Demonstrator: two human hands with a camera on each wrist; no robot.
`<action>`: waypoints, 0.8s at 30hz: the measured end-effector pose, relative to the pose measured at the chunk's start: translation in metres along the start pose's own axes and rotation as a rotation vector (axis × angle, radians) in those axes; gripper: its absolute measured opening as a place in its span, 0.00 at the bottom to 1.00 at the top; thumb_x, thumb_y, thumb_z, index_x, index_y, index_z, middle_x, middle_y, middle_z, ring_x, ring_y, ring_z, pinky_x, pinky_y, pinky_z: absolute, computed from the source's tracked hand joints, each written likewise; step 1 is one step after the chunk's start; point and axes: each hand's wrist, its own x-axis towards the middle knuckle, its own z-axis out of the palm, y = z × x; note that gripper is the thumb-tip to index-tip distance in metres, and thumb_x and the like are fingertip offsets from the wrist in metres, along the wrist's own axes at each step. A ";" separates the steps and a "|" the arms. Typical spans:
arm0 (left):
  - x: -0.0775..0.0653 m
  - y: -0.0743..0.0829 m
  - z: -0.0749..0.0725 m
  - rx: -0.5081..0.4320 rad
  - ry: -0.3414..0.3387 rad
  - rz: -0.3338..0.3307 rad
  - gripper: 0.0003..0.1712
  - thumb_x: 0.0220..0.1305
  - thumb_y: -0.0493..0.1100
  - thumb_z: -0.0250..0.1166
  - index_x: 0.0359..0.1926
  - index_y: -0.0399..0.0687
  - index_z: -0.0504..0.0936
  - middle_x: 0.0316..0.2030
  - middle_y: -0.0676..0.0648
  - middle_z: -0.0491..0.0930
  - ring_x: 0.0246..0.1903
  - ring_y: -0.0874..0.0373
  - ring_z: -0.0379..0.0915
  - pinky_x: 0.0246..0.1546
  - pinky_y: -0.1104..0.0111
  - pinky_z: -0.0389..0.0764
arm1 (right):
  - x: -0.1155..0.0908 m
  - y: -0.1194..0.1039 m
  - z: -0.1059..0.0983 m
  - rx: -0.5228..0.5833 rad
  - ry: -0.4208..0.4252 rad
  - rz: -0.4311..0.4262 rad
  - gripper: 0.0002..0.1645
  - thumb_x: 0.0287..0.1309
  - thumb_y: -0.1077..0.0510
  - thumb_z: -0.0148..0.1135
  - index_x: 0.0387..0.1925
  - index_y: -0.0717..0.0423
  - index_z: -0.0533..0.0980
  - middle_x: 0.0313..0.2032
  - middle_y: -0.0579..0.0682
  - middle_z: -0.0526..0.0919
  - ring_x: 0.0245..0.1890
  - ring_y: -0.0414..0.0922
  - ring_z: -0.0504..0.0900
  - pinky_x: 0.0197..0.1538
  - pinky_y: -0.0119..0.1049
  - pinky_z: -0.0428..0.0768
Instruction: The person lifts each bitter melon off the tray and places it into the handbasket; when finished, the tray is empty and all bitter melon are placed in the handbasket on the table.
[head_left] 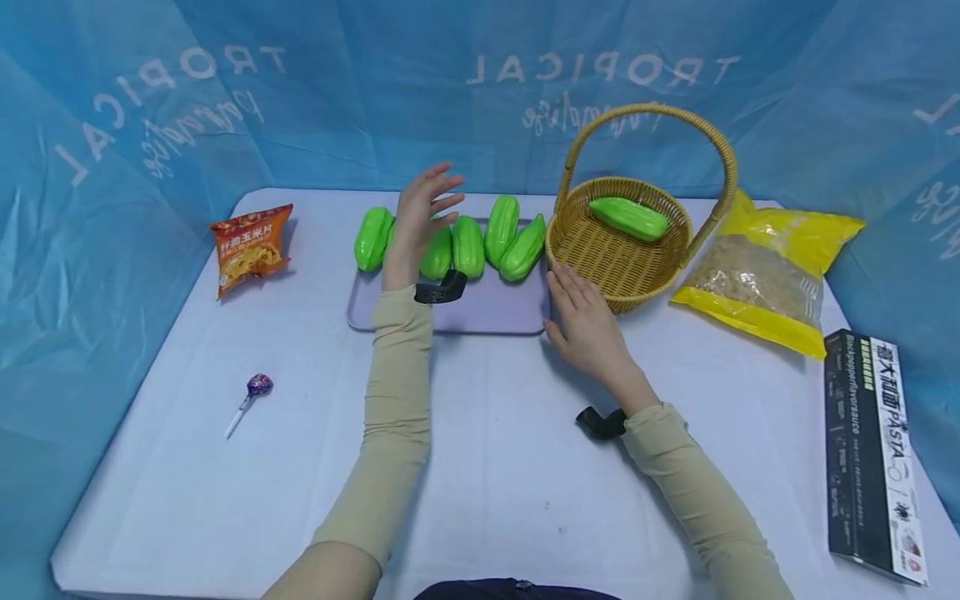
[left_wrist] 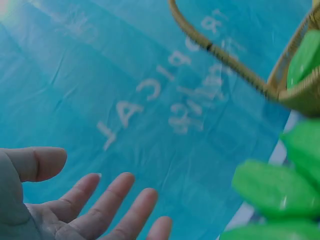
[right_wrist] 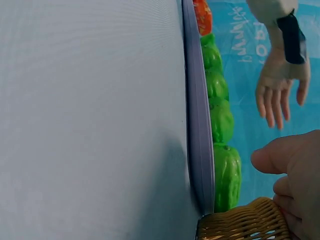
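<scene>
Several bright green, ridged, oblong fruits (head_left: 468, 247) lie along the back of a shallow purple tray (head_left: 491, 315). My left hand (head_left: 423, 215) is raised over the left part of this row, fingers spread and holding nothing; it hides part of the fruits. In the left wrist view its palm and fingers (left_wrist: 107, 210) show against the blue sheet. Just right of the tray stands a woven basket (head_left: 600, 258) with a tall arched handle, and one green ridged fruit (head_left: 628, 218) lies inside. My right hand (head_left: 588, 329) rests its extended fingers against the basket's near-left rim, thumb apart.
An orange snack bag (head_left: 251, 248) and a wrapped lollipop (head_left: 259, 385) lie on the left of the white table (head_left: 480, 467). Right of the basket are a yellow pasta bag (head_left: 765, 271) and a long black pasta box (head_left: 873, 454). Blue sheeting (head_left: 375, 92) hangs behind.
</scene>
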 end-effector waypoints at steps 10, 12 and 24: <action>-0.003 -0.015 -0.036 0.042 0.218 0.132 0.25 0.71 0.44 0.55 0.68 0.52 0.68 0.60 0.44 0.76 0.56 0.47 0.75 0.58 0.56 0.74 | 0.000 0.002 0.002 -0.006 0.007 -0.007 0.41 0.63 0.54 0.60 0.71 0.66 0.57 0.73 0.61 0.58 0.73 0.57 0.57 0.74 0.51 0.57; -0.004 -0.017 -0.043 0.040 0.258 0.173 0.25 0.71 0.42 0.56 0.68 0.50 0.68 0.58 0.44 0.77 0.54 0.49 0.76 0.56 0.57 0.74 | 0.000 0.002 0.002 -0.007 0.008 -0.009 0.42 0.63 0.54 0.60 0.72 0.66 0.57 0.73 0.61 0.58 0.73 0.57 0.57 0.74 0.51 0.57; 0.001 -0.033 -0.087 0.122 0.550 0.355 0.25 0.66 0.34 0.60 0.64 0.39 0.70 0.57 0.35 0.76 0.49 0.58 0.73 0.53 0.72 0.74 | 0.000 0.002 0.001 -0.024 -0.006 -0.013 0.42 0.64 0.53 0.59 0.72 0.67 0.56 0.72 0.62 0.58 0.73 0.57 0.56 0.73 0.52 0.57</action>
